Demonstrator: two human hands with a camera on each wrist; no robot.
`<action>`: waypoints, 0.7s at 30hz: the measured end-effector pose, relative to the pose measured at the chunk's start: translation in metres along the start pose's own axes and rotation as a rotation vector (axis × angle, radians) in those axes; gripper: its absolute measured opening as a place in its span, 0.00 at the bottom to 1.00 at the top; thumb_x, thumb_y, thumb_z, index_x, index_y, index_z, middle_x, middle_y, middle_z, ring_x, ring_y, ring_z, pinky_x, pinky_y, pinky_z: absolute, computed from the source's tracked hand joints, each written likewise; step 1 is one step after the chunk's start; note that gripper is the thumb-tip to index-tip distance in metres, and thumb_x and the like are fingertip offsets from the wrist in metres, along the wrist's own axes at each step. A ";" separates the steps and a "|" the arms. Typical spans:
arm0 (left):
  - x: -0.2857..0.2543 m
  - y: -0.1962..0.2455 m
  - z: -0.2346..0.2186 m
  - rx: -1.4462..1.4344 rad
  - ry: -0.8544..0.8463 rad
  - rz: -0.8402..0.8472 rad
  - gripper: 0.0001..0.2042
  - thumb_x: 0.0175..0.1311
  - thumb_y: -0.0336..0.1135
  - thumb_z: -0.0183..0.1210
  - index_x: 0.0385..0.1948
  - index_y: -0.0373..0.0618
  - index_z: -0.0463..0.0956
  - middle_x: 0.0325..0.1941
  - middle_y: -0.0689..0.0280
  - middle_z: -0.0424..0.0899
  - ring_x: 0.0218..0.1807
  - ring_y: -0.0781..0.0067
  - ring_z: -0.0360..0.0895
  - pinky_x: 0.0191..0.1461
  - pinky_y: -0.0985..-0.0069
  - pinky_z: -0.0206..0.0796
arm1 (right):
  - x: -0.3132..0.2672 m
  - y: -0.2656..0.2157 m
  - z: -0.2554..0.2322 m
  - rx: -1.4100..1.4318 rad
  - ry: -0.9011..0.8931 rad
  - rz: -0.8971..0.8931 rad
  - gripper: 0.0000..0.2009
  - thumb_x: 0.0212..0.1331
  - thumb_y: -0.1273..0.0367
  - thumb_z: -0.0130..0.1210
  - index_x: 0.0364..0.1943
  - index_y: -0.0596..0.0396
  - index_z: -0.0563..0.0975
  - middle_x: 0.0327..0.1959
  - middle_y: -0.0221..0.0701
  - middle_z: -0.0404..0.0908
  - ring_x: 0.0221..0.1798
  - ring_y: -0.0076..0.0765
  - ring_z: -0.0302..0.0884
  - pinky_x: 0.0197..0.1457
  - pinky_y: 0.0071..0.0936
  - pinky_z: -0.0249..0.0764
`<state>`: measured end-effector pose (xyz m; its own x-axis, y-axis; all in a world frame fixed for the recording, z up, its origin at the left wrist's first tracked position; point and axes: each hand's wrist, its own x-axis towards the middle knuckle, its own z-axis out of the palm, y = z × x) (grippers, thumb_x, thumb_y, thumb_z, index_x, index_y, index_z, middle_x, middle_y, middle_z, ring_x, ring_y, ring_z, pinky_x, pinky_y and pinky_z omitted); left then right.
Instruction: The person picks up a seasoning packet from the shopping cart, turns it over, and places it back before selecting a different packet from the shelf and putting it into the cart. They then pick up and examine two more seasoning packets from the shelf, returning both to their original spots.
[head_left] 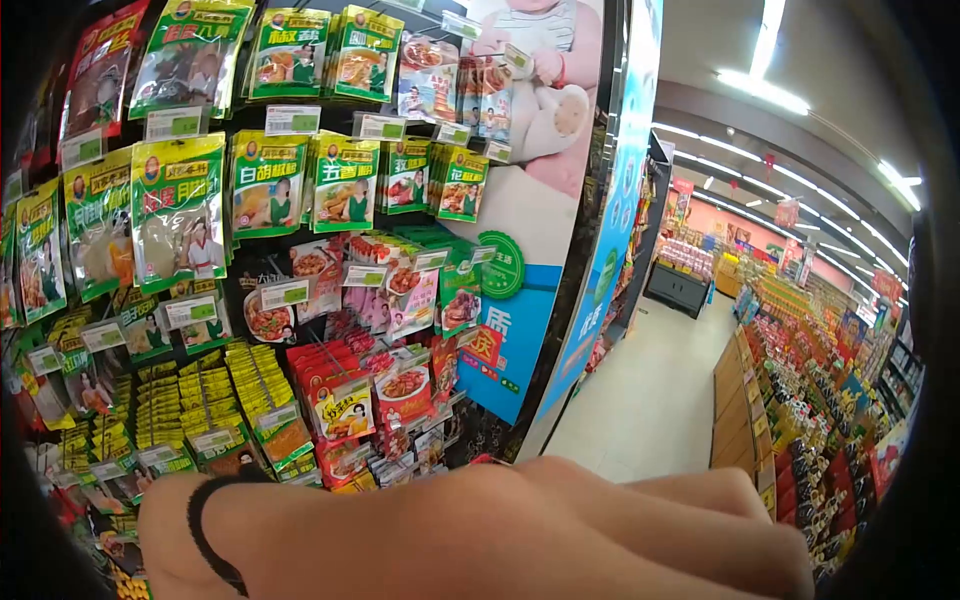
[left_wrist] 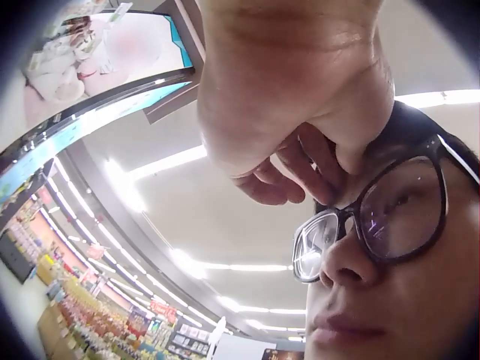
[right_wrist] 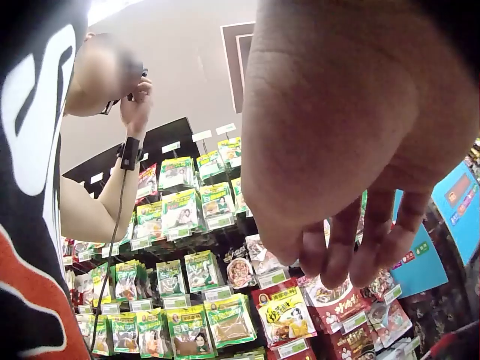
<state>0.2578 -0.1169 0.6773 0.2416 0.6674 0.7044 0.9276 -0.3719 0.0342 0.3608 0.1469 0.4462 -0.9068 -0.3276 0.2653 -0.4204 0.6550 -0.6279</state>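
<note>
Left hand [head_left: 430, 530] nearest, raised just above glasses [left_wrist: 403, 208], inside a store.
Fingers [left_wrist: 270, 184] bent; cannot tell whether they grip anything. Right hand [right_wrist: 345, 139] slack, fingers loosely curled before seasoning packets [right_wrist: 286, 315], which hang in rows on the near left rack [right_wrist: 180, 133]. Pale floor [head_left: 640, 385] runs far between rack and stocked displays [head_left: 795, 400] at right, strip lights [head_left: 765, 93] overhead.

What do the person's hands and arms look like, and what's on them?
Both the bare, gloveless left hand and the bare, gloveless right hand show. The sleeveless-looking left forearm wears a small black box-shaped device near the hand, with a thin dark cable trailing from it. In the head view, a thin black curved band crosses an arm.
</note>
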 end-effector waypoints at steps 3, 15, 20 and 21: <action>-0.002 0.003 0.001 -0.054 -0.001 0.027 0.38 0.61 0.68 0.50 0.51 0.36 0.79 0.55 0.48 0.69 0.48 0.50 0.72 0.56 0.48 0.61 | -0.003 0.004 0.008 0.010 0.002 -0.011 0.07 0.55 0.72 0.57 0.27 0.61 0.72 0.26 0.43 0.69 0.30 0.51 0.70 0.35 0.40 0.68; -0.020 0.014 -0.017 -0.285 0.014 0.116 0.40 0.61 0.71 0.49 0.52 0.36 0.80 0.58 0.47 0.68 0.51 0.47 0.72 0.59 0.45 0.61 | 0.010 0.016 0.024 0.026 -0.087 -0.076 0.05 0.55 0.72 0.56 0.30 0.61 0.75 0.28 0.44 0.72 0.33 0.53 0.73 0.37 0.41 0.71; -0.024 0.014 -0.020 -0.374 0.007 0.133 0.41 0.61 0.73 0.49 0.53 0.36 0.80 0.59 0.46 0.67 0.52 0.46 0.72 0.61 0.44 0.60 | 0.010 0.045 0.043 0.043 -0.145 -0.236 0.05 0.56 0.72 0.57 0.32 0.61 0.75 0.30 0.44 0.73 0.34 0.54 0.75 0.38 0.41 0.72; -0.024 0.014 -0.021 -0.401 0.005 0.142 0.42 0.61 0.73 0.49 0.53 0.36 0.80 0.59 0.46 0.67 0.53 0.46 0.72 0.61 0.43 0.60 | 0.011 0.038 0.044 0.041 -0.122 -0.194 0.06 0.56 0.72 0.57 0.32 0.61 0.76 0.30 0.44 0.74 0.35 0.54 0.75 0.38 0.42 0.72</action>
<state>0.2591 -0.1523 0.6757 0.3573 0.5886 0.7252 0.7006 -0.6824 0.2087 0.3362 0.1384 0.3926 -0.7975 -0.5260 0.2955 -0.5826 0.5441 -0.6038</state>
